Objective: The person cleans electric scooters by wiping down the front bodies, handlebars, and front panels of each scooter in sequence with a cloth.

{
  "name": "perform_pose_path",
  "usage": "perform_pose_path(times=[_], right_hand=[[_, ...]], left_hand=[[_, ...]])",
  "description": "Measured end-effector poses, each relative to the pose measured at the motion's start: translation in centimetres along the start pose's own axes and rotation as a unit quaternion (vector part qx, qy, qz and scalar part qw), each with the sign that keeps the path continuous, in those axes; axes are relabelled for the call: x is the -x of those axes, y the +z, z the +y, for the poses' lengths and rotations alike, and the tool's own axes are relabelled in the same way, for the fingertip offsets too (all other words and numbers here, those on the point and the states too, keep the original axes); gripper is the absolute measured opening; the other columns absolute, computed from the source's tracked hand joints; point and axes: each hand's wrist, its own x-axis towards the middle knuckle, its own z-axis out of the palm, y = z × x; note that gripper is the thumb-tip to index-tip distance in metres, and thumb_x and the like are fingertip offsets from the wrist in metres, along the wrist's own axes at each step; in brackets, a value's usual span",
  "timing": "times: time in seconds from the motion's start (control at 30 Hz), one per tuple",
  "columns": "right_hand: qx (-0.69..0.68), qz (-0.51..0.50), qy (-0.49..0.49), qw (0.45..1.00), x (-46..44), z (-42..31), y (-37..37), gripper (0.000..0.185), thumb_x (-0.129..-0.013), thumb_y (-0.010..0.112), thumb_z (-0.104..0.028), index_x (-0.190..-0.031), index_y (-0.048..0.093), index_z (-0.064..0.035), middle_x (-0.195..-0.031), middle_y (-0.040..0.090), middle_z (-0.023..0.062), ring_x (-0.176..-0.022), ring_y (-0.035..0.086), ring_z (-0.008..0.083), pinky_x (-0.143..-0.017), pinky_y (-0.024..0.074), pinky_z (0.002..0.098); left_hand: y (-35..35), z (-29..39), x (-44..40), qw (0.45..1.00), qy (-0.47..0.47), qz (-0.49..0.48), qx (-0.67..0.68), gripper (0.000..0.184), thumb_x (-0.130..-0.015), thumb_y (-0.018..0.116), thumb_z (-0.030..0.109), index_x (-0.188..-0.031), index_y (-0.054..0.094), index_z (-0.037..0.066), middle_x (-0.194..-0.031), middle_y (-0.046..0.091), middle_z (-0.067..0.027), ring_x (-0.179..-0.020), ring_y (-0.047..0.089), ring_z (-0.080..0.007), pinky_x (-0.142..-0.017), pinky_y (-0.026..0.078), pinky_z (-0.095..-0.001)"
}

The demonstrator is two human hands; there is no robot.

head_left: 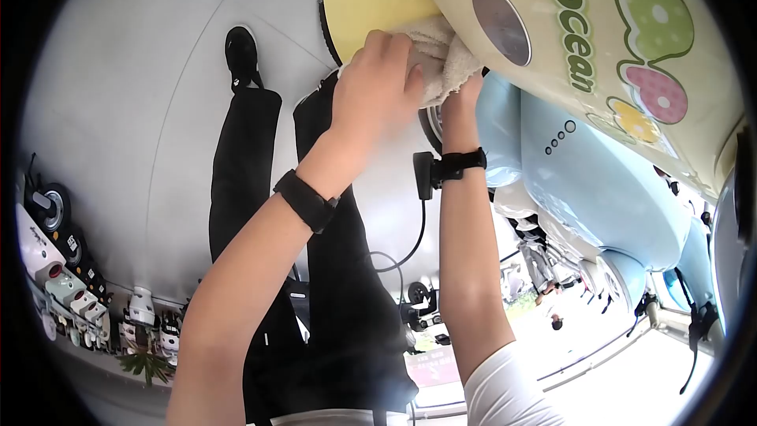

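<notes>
A beige towel-like cloth (432,59) is bunched against the lower edge of a cream scooter body (524,0), beside its yellow panel (374,0). My left hand (380,75) is at the cloth's left side, its fingers bent over the material and its thumb slightly blurred. From below, my right hand (464,95) reaches into the cloth's right side; folds hide most of its fingers. The body bears a silver oval, green "ocean" lettering and flower patterns. Both wrists wear black straps, and a black box with a cable is on the right one.
A light blue scooter (599,181) stands close on the right, partly behind the cream one. My black-trousered legs and a black shoe (241,51) are over the grey tiled floor (126,110). More scooters (75,292) and a plant (146,364) line the lower left.
</notes>
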Motion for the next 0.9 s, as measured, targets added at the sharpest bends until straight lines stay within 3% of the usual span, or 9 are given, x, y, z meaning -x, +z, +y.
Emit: perform_pose_path(times=[0.13, 0.23, 0.37, 0.4, 0.5, 0.53, 0.63, 0.77, 0.9], right_hand=[[-0.311, 0.001, 0.030, 0.950, -1.1, -1.8, 0.3, 0.041, -0.110, 0.040, -0.026, -0.134, 0.052, 0.0050, -0.127, 0.064, 0.0165, -0.112, 0.066, 0.0293, -0.094, 0.0532, 0.0362], [-0.125, 0.095, -0.050, 0.986, 3.1, -3.9, 2.9, 0.043, -0.111, 0.040, -0.029, -0.134, 0.052, 0.0053, -0.130, 0.062, 0.0160, -0.113, 0.063, 0.0270, -0.097, 0.0509, 0.0353], [-0.202, 0.108, -0.095, 0.969, 5.8, -3.8, 5.0, 0.051, -0.113, 0.036, -0.036, -0.139, 0.049, 0.0058, -0.138, 0.058, 0.0179, -0.122, 0.058, 0.0263, -0.105, 0.0461, 0.0381], [-0.134, 0.127, -0.083, 0.979, 6.3, -3.3, 4.8, 0.054, -0.114, 0.033, -0.038, -0.143, 0.047, 0.0059, -0.139, 0.057, 0.0194, -0.126, 0.056, 0.0281, -0.107, 0.0444, 0.0391], [-0.124, 0.155, -0.057, 0.978, 8.3, -4.2, 5.3, 0.055, -0.114, 0.033, -0.038, -0.143, 0.046, 0.0065, -0.141, 0.056, 0.0210, -0.127, 0.055, 0.0301, -0.109, 0.0416, 0.0398], [-0.091, 0.142, -0.055, 0.984, 8.4, -3.5, 4.8, 0.056, -0.114, 0.033, -0.039, -0.144, 0.045, 0.0067, -0.143, 0.054, 0.0225, -0.129, 0.053, 0.0316, -0.111, 0.0388, 0.0396], [-0.068, 0.118, -0.029, 0.990, 8.8, -2.6, 4.0, 0.056, -0.113, 0.034, -0.038, -0.145, 0.044, 0.0062, -0.144, 0.054, 0.0235, -0.130, 0.052, 0.0333, -0.112, 0.0375, 0.0401], [-0.009, 0.064, -0.026, 0.998, 11.0, -4.3, 3.2, 0.047, -0.111, 0.037, -0.025, -0.146, 0.043, 0.0057, -0.143, 0.053, 0.0245, -0.131, 0.050, 0.0352, -0.113, 0.0361, 0.0405], [0.005, 0.055, -0.029, 0.998, 12.3, -5.2, 4.0, 0.044, -0.108, 0.039, -0.014, -0.147, 0.040, 0.0054, -0.146, 0.050, 0.0246, -0.136, 0.047, 0.0359, -0.116, 0.0332, 0.0412]], left_hand=[[0.4, 0.0, -0.8, 0.999, -0.037, 0.020, 0.016, 0.021, -0.095, 0.065, 0.017, -0.109, 0.054, 0.006, -0.095, 0.067, -0.0152, -0.086, 0.068, -0.0381, -0.075, 0.054, -0.0470], [0.2, -0.6, -1.5, 0.999, -0.017, 0.042, 0.004, 0.029, -0.093, 0.068, 0.017, -0.117, 0.054, 0.007, -0.093, 0.069, -0.0159, -0.083, 0.068, -0.0409, -0.074, 0.054, -0.0477], [-0.9, -1.5, -1.7, 0.997, 0.032, 0.055, -0.034, 0.033, -0.091, 0.067, 0.015, -0.121, 0.055, 0.010, -0.100, 0.070, -0.0170, -0.091, 0.067, -0.0426, -0.074, 0.053, -0.0490], [-1.3, -1.7, -1.8, 0.996, 0.048, 0.060, -0.040, 0.033, -0.090, 0.067, 0.013, -0.121, 0.056, 0.011, -0.102, 0.070, -0.0172, -0.093, 0.067, -0.0428, -0.074, 0.053, -0.0493], [-2.9, -2.2, -2.6, 0.994, 0.035, -0.041, -0.092, 0.029, -0.089, 0.064, 0.010, -0.118, 0.058, 0.012, -0.108, 0.070, -0.0171, -0.096, 0.067, -0.0413, -0.076, 0.053, -0.0496], [-2.8, -2.9, -2.6, 0.990, 0.083, -0.011, -0.116, 0.026, -0.084, 0.063, 0.011, -0.110, 0.062, 0.011, -0.089, 0.070, -0.0153, -0.085, 0.068, -0.0392, -0.069, 0.055, -0.0503], [-4.8, -2.0, -2.2, 0.986, -0.024, -0.039, -0.161, 0.023, -0.085, 0.063, 0.019, -0.105, 0.064, 0.009, -0.082, 0.070, -0.0169, -0.078, 0.068, -0.0400, -0.067, 0.053, -0.0505], [-6.5, -0.4, 0.3, 0.976, -0.192, -0.040, -0.094, 0.033, -0.089, 0.061, 0.029, -0.072, 0.070, 0.003, -0.069, 0.066, -0.0209, -0.073, 0.067, -0.0422, -0.060, 0.050, -0.0489], [-4.8, -3.2, 1.4, 0.911, -0.342, -0.112, 0.201, 0.045, -0.093, 0.056, 0.029, -0.060, 0.067, -0.001, -0.059, 0.063, -0.0161, -0.062, 0.062, -0.0344, -0.068, 0.050, -0.0430]])
